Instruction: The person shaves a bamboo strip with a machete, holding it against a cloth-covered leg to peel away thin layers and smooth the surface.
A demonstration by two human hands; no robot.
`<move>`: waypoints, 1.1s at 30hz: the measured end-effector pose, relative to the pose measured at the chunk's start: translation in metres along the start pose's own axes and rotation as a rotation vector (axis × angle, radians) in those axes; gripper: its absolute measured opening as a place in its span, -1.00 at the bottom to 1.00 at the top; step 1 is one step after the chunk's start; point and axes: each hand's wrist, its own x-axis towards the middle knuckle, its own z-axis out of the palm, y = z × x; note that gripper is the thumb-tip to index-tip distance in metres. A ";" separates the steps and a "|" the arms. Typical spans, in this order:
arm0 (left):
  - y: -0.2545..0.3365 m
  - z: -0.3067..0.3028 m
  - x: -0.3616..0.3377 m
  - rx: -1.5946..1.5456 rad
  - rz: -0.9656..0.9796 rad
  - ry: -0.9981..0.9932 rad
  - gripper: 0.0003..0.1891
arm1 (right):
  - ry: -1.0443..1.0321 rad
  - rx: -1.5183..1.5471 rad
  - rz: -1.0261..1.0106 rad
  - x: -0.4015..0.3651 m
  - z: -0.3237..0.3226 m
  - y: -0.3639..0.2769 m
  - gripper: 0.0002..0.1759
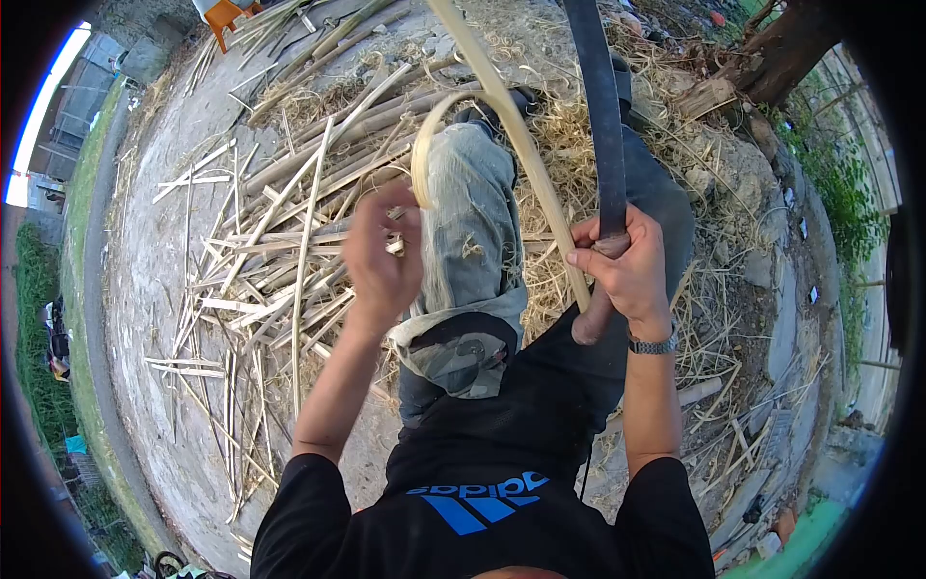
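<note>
My right hand (622,261) is closed around the wooden handle (593,320) of a long, dark-bladed knife (603,125). Its thumb presses against a pale bamboo strip (526,145), which slants up past the top of the view. From that strip a thin peeled sliver (422,159) curls over toward my left hand (383,256). The left hand is raised beside my knee, slightly blurred, its fingers curved and apart with ground showing through the gap. Whether its fingertips touch the sliver's end is hard to tell. A worn grey-green cloth (463,222) covers my left leg.
Split bamboo sticks (309,251) lie heaped on the ground to the left. Curly shavings (569,145) pile up between and beyond my legs. A tree trunk (781,58) stands at the upper right, and part of an orange chair (222,17) shows at the upper left.
</note>
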 end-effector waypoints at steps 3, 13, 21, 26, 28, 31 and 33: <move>-0.052 -0.039 0.058 0.425 0.392 0.222 -0.47 | -0.099 0.046 0.075 -0.007 -0.011 0.005 -0.71; -0.065 -0.106 0.071 0.415 0.134 -0.877 -0.63 | -0.283 -0.014 0.163 -0.009 -0.033 0.018 -0.68; -0.068 -0.120 0.031 0.247 -0.124 -0.726 -0.80 | 0.055 -0.480 -0.241 0.006 -0.035 0.014 -0.76; -0.044 -0.116 0.016 0.117 -0.300 -0.721 -0.81 | 0.259 -0.214 -0.265 -0.016 0.001 -0.039 -0.83; -0.043 -0.107 0.008 0.072 -0.355 -0.676 -0.81 | 0.207 -0.025 -0.146 -0.035 0.017 -0.053 -0.83; -0.030 -0.086 0.001 0.038 -0.516 -0.590 -0.83 | -0.017 -0.171 -0.343 -0.051 0.034 -0.048 -0.81; -0.015 -0.071 -0.011 -0.102 -0.607 -0.565 -0.83 | -0.281 -0.173 -0.262 -0.060 0.046 -0.061 -0.76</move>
